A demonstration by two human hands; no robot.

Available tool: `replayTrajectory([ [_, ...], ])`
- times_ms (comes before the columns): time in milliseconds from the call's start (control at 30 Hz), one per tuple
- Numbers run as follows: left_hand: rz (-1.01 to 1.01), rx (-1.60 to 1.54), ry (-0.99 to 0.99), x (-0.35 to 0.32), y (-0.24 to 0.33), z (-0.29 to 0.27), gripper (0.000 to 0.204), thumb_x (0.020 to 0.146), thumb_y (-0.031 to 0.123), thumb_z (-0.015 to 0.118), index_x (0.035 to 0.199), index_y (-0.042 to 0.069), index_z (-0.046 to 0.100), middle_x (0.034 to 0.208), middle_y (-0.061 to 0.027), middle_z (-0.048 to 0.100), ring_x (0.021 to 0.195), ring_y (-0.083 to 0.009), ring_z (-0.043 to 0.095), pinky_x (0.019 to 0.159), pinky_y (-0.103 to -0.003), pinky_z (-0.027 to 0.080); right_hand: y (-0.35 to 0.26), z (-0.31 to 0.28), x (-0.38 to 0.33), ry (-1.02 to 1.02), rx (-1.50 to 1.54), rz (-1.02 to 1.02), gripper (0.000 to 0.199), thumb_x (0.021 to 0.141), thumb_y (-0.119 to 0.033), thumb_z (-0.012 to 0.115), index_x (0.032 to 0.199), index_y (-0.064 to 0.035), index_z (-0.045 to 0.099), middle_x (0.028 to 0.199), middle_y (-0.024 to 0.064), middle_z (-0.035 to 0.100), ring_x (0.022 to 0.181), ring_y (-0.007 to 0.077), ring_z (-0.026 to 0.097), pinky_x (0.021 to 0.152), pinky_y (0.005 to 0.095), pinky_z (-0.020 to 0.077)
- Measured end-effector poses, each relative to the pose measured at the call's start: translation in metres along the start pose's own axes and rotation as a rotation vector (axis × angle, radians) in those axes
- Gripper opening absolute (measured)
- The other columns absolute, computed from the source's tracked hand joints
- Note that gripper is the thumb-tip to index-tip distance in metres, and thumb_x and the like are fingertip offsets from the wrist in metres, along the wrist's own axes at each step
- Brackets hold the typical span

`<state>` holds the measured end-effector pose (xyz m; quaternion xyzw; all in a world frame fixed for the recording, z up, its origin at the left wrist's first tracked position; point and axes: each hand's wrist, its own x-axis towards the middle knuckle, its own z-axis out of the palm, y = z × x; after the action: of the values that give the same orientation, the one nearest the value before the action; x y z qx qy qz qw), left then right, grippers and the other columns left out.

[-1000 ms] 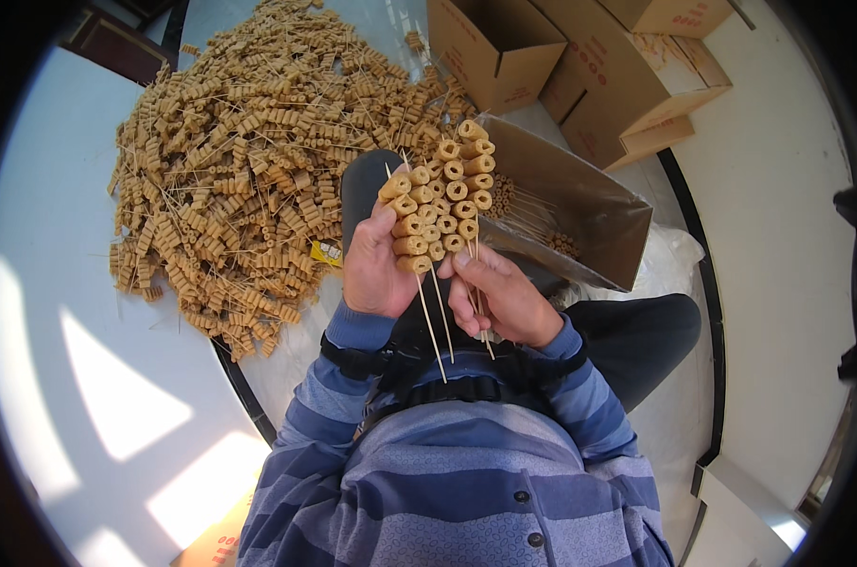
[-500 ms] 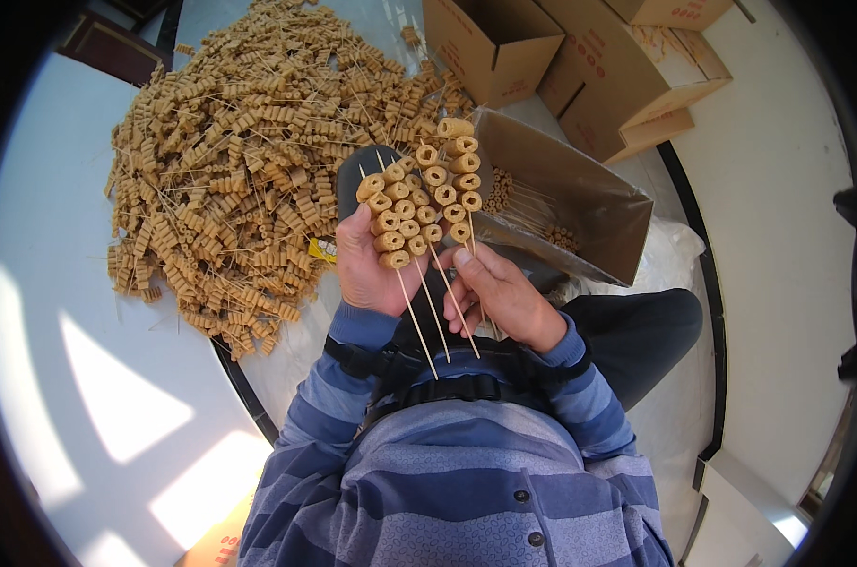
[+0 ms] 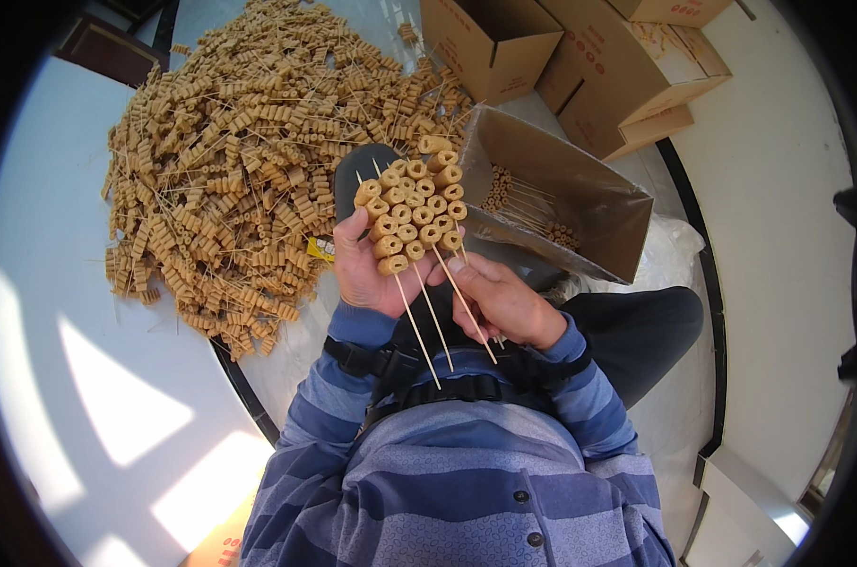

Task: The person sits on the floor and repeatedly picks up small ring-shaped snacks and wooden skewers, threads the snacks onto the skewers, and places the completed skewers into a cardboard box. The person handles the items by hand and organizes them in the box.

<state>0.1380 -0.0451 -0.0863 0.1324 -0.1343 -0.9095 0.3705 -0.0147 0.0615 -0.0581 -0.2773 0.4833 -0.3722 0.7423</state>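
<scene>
My left hand (image 3: pixel 370 269) is closed around a bunch of skewers (image 3: pixel 402 217) threaded with short, hollow, golden-brown rolls. The thumb lies along the bunch's left side, and bare stick ends point down toward my waist. My right hand (image 3: pixel 506 298) pinches the sticks of the skewers on the bunch's right side, just below the rolls. Those right-hand skewers lie against the others, with one roll sticking out at the top. Behind the bunch, most of my left fingers are hidden.
A large heap of the same skewers (image 3: pixel 230 170) spreads at the left. A lined cardboard box (image 3: pixel 594 203) with some skewers inside stands right of my hands. More cardboard boxes (image 3: pixel 589 71) are at the back right. Clear plastic sheeting (image 3: pixel 674 250) lies beside the lined box.
My right hand has brought its skewers down and left against the bunch in my left hand, closing the gap between them. The left hand has stayed nearly in place.
</scene>
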Motion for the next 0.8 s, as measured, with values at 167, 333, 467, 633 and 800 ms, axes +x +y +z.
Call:
replayTrajectory([
  [167, 0.026, 0.09, 0.022, 0.0, 0.002, -0.003, 0.081, 0.091, 0.051, 0.054, 0.151, 0.0, 0.035, 0.149, -0.0238, 0.045, 0.135, -0.0443, 0.046, 0.112, -0.063, 0.037, 0.0, 0.004, -0.002, 0.059, -0.105, 0.014, 0.051, 0.109, -0.049, 0.032, 0.127, -0.0061, 0.052, 0.062, 0.0026, 0.056, 0.045, 0.0093, 0.052, 0.042, 0.0211, 0.0403],
  [333, 0.044, 0.074, -0.028, 0.002, 0.003, -0.004, 0.08, 0.09, 0.05, 0.056, 0.149, -0.001, 0.036, 0.149, -0.0239, 0.046, 0.135, -0.0436, 0.047, 0.113, -0.064, 0.036, -0.003, 0.007, -0.005, 0.077, -0.128, 0.033, 0.055, 0.109, -0.051, 0.029, 0.132, -0.0051, 0.049, 0.066, 0.0047, 0.058, 0.051, 0.0109, 0.057, 0.048, 0.0225, 0.0476],
  [467, 0.15, -0.012, 0.066, 0.006, 0.004, -0.003, 0.076, 0.09, 0.045, 0.056, 0.147, -0.002, 0.038, 0.145, -0.0254, 0.048, 0.132, -0.0432, 0.049, 0.113, -0.058, 0.038, -0.007, 0.003, -0.008, 0.01, -0.111, 0.087, 0.055, 0.109, -0.049, 0.029, 0.137, -0.0048, 0.047, 0.068, 0.0063, 0.061, 0.052, 0.0125, 0.06, 0.049, 0.0239, 0.0495],
  [633, 0.048, -0.002, -0.029, 0.007, 0.002, -0.001, 0.078, 0.091, 0.049, 0.055, 0.149, 0.0, 0.038, 0.147, -0.0248, 0.046, 0.136, -0.0439, 0.045, 0.113, -0.064, 0.034, -0.004, -0.01, -0.012, -0.2, -0.071, 0.083, 0.055, 0.11, -0.048, 0.029, 0.14, -0.0044, 0.046, 0.07, 0.0078, 0.064, 0.055, 0.0152, 0.063, 0.052, 0.0255, 0.0528],
  [800, 0.092, 0.004, -0.009, 0.005, 0.002, 0.001, 0.077, 0.091, 0.046, 0.055, 0.148, -0.002, 0.037, 0.146, -0.0254, 0.047, 0.133, -0.0429, 0.049, 0.111, -0.057, 0.04, -0.006, -0.011, -0.015, -0.15, -0.237, 0.037, 0.06, 0.107, -0.047, 0.041, 0.147, -0.0021, 0.041, 0.106, 0.0149, 0.067, 0.096, 0.0214, 0.068, 0.08, 0.0315, 0.0565],
])
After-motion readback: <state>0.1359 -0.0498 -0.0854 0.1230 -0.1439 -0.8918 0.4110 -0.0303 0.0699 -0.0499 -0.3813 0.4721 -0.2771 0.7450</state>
